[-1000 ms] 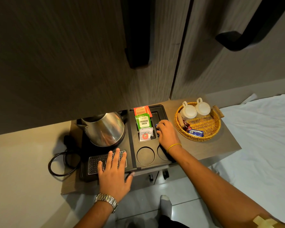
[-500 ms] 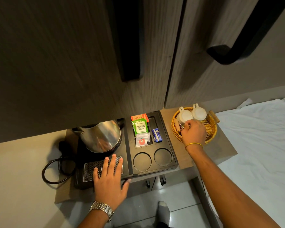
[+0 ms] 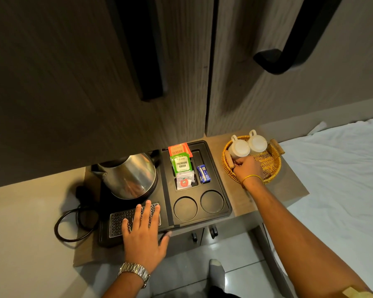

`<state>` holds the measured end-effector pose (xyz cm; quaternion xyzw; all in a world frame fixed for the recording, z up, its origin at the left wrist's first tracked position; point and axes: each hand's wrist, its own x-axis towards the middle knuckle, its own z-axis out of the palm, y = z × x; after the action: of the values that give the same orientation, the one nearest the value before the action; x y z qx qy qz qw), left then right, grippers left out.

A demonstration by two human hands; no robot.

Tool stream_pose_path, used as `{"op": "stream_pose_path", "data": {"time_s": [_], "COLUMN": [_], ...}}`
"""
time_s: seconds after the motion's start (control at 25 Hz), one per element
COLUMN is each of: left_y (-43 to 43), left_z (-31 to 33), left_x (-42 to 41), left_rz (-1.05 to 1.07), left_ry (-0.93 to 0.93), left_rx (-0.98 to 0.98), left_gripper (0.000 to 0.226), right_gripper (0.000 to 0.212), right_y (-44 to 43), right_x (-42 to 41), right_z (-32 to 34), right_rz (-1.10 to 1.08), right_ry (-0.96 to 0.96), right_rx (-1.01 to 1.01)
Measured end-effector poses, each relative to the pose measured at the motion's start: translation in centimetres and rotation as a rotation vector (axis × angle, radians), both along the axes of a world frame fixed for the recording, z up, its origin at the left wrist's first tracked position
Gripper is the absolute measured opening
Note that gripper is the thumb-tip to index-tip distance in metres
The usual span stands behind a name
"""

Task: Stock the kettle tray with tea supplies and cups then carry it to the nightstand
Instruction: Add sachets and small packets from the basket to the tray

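While the left hand (image 3: 141,235) stays spread flat on the tray (image 3: 222,198),
right hand (image 3: 247,168) has dipped deeper into the basket (image 3: 271,168), its grip hidden; wooden tabletop (image 3: 289,190).

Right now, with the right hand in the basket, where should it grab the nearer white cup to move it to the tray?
Probably by the body. The nearer white cup stands upside down in the wicker basket, its handle pointing away toward the wall, touching the second cup. The right hand sits just in front, so come from the near side and close the grip around its lower wall.
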<state>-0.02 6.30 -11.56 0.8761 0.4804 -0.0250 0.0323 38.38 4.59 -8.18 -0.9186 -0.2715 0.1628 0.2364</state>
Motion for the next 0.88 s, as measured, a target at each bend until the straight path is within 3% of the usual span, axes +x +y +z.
{"op": "stream_pose_path", "data": {"time_s": [0.44,0.68,0.88], "left_y": [0.0,0.0,0.0], "left_z": [0.0,-0.1,0.1], "left_x": [0.0,0.0,0.1], "left_rz": [0.001,0.005,0.008], "left_ry": [-0.007,-0.012,-0.008], "left_rx": [-0.003,-0.014,-0.022], "left_gripper": [0.088,0.089,0.089], "right_gripper": [0.019,0.022,0.020], "right_y": [-1.5,-2.6,1.1], "right_x": [0.3,0.1,-4.5], "right_z": [0.4,3.0,4.4], "right_rz": [0.037,0.063,0.132], "right_ry": [-0.156,-0.305,-0.101], "right_rx": [0.047,0.212,0.358]}}
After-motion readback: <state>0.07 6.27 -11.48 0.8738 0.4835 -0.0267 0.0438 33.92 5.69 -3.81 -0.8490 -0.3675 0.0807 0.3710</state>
